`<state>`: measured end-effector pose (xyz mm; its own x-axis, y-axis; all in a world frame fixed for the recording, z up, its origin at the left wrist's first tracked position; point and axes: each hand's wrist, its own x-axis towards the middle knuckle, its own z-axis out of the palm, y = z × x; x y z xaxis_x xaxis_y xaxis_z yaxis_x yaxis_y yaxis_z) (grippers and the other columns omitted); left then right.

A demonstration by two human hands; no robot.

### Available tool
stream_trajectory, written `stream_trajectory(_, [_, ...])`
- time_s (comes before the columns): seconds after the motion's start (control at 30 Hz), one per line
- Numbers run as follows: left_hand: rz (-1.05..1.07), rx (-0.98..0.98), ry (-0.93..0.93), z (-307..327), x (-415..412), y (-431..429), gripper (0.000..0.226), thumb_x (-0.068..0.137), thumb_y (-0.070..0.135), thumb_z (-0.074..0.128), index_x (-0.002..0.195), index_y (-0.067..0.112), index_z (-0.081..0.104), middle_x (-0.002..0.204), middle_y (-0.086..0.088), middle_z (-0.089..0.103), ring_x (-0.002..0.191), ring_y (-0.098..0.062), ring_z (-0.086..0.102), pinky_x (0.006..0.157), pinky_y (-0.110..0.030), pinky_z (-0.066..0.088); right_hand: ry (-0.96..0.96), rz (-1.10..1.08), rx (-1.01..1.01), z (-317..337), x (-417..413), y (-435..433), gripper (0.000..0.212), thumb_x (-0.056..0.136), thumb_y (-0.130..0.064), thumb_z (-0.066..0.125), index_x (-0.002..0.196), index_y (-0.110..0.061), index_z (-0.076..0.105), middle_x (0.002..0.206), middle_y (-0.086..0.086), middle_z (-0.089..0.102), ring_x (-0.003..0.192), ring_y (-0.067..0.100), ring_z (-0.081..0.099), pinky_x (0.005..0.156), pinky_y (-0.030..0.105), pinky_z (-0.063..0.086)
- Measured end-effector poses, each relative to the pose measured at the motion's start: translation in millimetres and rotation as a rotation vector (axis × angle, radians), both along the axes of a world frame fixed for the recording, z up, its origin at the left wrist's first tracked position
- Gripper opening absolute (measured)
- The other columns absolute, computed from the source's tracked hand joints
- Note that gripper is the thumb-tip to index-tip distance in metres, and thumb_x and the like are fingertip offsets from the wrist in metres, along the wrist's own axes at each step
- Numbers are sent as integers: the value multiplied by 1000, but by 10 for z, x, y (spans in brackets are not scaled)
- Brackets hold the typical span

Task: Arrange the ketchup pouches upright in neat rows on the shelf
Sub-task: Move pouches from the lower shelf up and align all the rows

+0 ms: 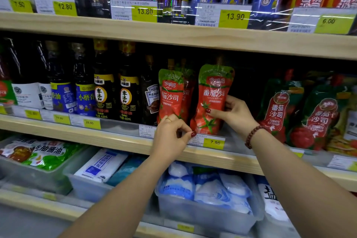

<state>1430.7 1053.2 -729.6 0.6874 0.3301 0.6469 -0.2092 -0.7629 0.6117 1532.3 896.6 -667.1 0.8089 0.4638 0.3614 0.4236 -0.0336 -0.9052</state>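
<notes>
Two red ketchup pouches with green tops stand on the middle wooden shelf (119, 139). The left pouch (170, 92) is upright, with another pouch partly hidden behind it. My left hand (172, 137) pinches the bottom edge of this left pouch, fingers closed. The right pouch (212, 98) leans slightly; my right hand (235, 114) grips its right side, thumb on the front. Further right stand darker green-and-red ketchup pouches (278, 108), apart from both hands.
Dark sauce bottles (125, 91) fill the shelf left of the pouches. Yellow price tags (214, 142) line the shelf edge. Bottles and red packs stand on the shelf above. Plastic bins (208, 216) of salt bags sit below.
</notes>
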Motion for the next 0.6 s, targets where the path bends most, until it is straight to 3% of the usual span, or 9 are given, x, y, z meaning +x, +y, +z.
stream_trajectory(0.2, [0,14,-30,-29,13,10,17,70,15,76,66,27,64,72,15,49,78,-4,45,65,-20,39,37,72,-62,-144,35,-4,38,70,-7,76,101,-23,61,99,-6,68,83,-1,67,61,11,52])
stream_trajectory(0.33, [9,10,-34,-44,12,9,19,70,16,76,65,28,63,72,16,48,79,1,45,64,-17,36,29,91,-102,-147,37,-14,40,73,-9,75,106,-23,58,102,-9,66,88,-1,63,62,11,52])
stream_trajectory(0.6, [2,-11,15,1,-22,-21,19,72,14,74,66,28,63,74,17,48,80,-1,44,67,-21,38,-14,2,-170,-129,-43,-7,44,71,-17,78,108,-22,56,96,-13,63,91,1,61,65,13,49])
